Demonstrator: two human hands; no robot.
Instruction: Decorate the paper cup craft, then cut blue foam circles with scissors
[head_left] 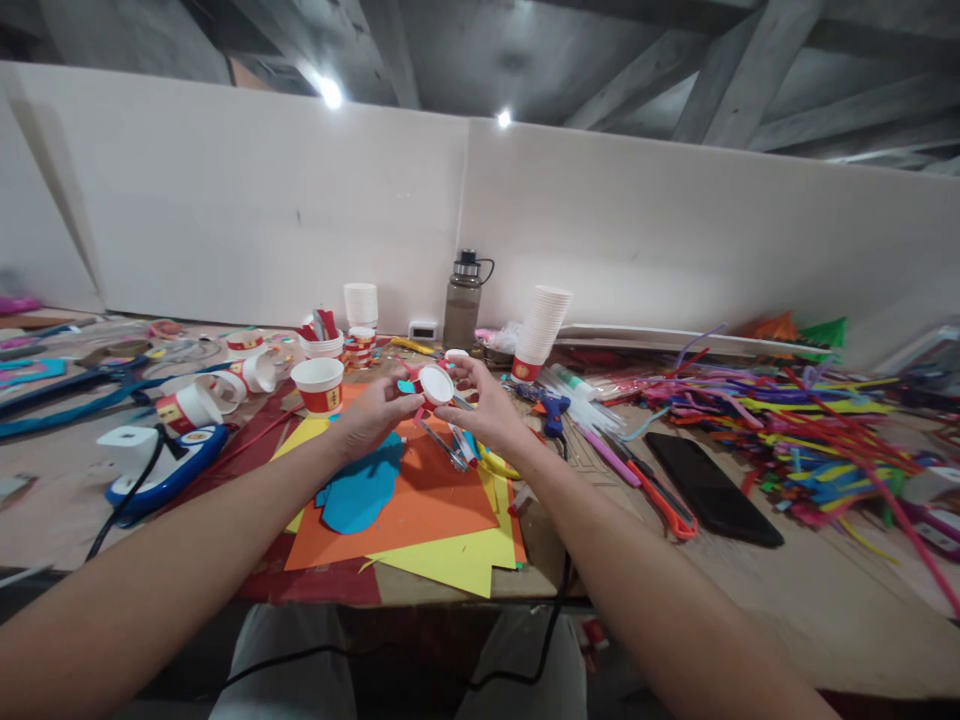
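Over the orange sheet, my left hand (373, 412) grips a small white and red paper cup (436, 385) from the left, thumb near its edge. My right hand (489, 412) closes round the same cup from the right. The cup is tilted so that a round white face shows; small red and blue pieces sit beside it, partly hidden by the fingers. Beneath the hands lie a blue paper cutout (364, 492), orange paper (442, 500) and yellow paper (454, 562). Scissors (448, 450) rest just below the cup, partly covered.
A white and red paper cup (318, 386) stands left, near tipped cups (191, 403) and a blue-based white device (169, 470). A bottle (462, 305), stacked cups (543, 330) and a blue glue gun (553, 410) are behind. Right lie a phone (712, 490) and pipe cleaners (795, 420).
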